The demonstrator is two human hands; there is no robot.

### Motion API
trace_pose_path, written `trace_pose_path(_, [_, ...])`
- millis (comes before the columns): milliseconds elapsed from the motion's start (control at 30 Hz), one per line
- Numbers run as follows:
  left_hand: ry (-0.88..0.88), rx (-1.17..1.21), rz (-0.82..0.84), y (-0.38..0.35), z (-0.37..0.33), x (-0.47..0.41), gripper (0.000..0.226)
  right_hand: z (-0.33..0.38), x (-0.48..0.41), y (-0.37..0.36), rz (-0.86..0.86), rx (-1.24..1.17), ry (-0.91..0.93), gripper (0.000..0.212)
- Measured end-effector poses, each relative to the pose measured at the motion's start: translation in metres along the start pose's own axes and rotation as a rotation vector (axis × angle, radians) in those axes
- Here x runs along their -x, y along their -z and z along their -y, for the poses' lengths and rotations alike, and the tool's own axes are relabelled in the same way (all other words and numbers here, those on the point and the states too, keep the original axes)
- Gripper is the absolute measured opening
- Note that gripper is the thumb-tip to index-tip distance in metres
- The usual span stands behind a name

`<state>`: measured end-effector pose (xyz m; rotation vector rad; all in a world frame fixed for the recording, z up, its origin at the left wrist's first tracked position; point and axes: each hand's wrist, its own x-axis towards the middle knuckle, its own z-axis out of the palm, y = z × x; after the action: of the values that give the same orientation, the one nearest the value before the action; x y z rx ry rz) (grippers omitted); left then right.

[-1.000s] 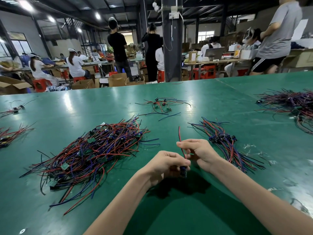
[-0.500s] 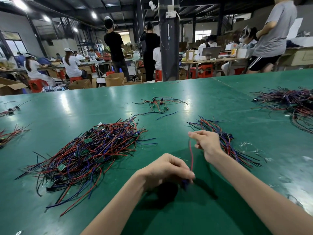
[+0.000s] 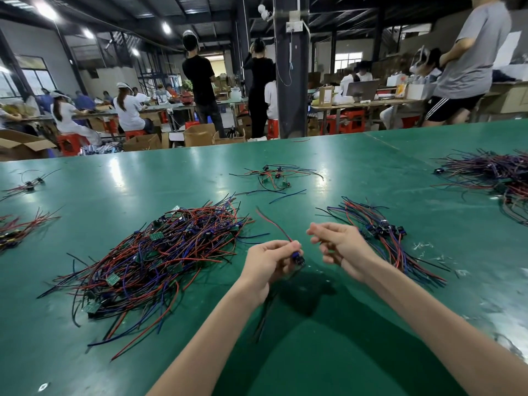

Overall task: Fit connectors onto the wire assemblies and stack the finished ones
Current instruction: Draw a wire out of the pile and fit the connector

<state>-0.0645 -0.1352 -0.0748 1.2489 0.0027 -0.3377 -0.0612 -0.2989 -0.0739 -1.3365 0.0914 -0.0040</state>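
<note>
What moved: half a second ago the right hand [image 3: 340, 247] held up the top of the thin red wire [image 3: 273, 222]. Now it has let go, and the wire's loose end pokes up and to the left. The left hand [image 3: 271, 261] has come up a little.
Far left: two small bunches of red and dark wires [image 3: 17, 230] lie on the shiny green table [image 3: 371, 167], near its left edge.
Big pile: a messy heap of red, blue and black wires with little green boards [image 3: 160, 252] lies left of the hands.
Left hand: curled up, with its fingertips pinching the small dark blue plastic connector [image 3: 297, 258].
Task thing: the connector sits at the bottom end of the red wire, between the two hands. Some dark wires [image 3: 265, 315] hang down under the left hand.
Right hand: just beside the left hand, not touching the connector. Its fingers are loosely bent, and I see nothing in them.
Back middle: a small loose bunch of wires [image 3: 274, 175] lies farther away.
Neat stack: right of the right hand lies a tidy bundle of red and blue wires with black connectors [image 3: 383, 230].
Far right: another dark tangle of wires [image 3: 491, 172].
Behind: people sit on red stools [image 3: 70, 144] at other tables, near brown cardboard boxes [image 3: 200, 135].
</note>
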Motion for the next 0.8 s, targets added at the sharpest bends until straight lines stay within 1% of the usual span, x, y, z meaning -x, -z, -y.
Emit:
trace_pose_path(100, [-0.059, 0.084, -0.089, 0.004, -0.004, -0.003, 0.008, -0.005, 0.014, -0.016, 0.164, 0.081, -0.080, 0.027])
trace_pose_path(167, [-0.086, 0.073, -0.119, 0.006, -0.006, -0.004, 0.009, -0.008, 0.018, -0.024, 0.248, 0.116, -0.117, 0.024])
trace_pose_path(233, [-0.092, 0.081, -0.141, 0.007, -0.007, -0.006, 0.010, -0.012, 0.021, -0.028, 0.299, 0.140, -0.137, 0.016])
trace_pose_path(333, [-0.094, 0.081, -0.163, 0.007, -0.008, -0.007, 0.008, -0.016, 0.022, -0.029, 0.319, 0.127, -0.153, 0.007])
trace_pose_path(433, [-0.115, 0.060, -0.185, 0.008, -0.008, -0.008, 0.005, -0.017, 0.022, -0.029, 0.333, 0.076, -0.173, 0.009])
trace_pose_path(600, [-0.132, 0.030, -0.196, 0.009, -0.007, -0.009, 0.003, -0.014, 0.022, -0.029, 0.335, 0.078, -0.210, 0.012])
trace_pose_path(700, [-0.130, 0.011, -0.181, 0.011, -0.007, -0.010, 0.003, -0.015, 0.023, -0.031, 0.313, 0.079, -0.165, 0.012])
trace_pose_path(800, [-0.146, -0.014, -0.168, 0.013, -0.008, -0.011, 0.004, -0.019, 0.023, -0.030, 0.287, 0.141, -0.096, 0.014])
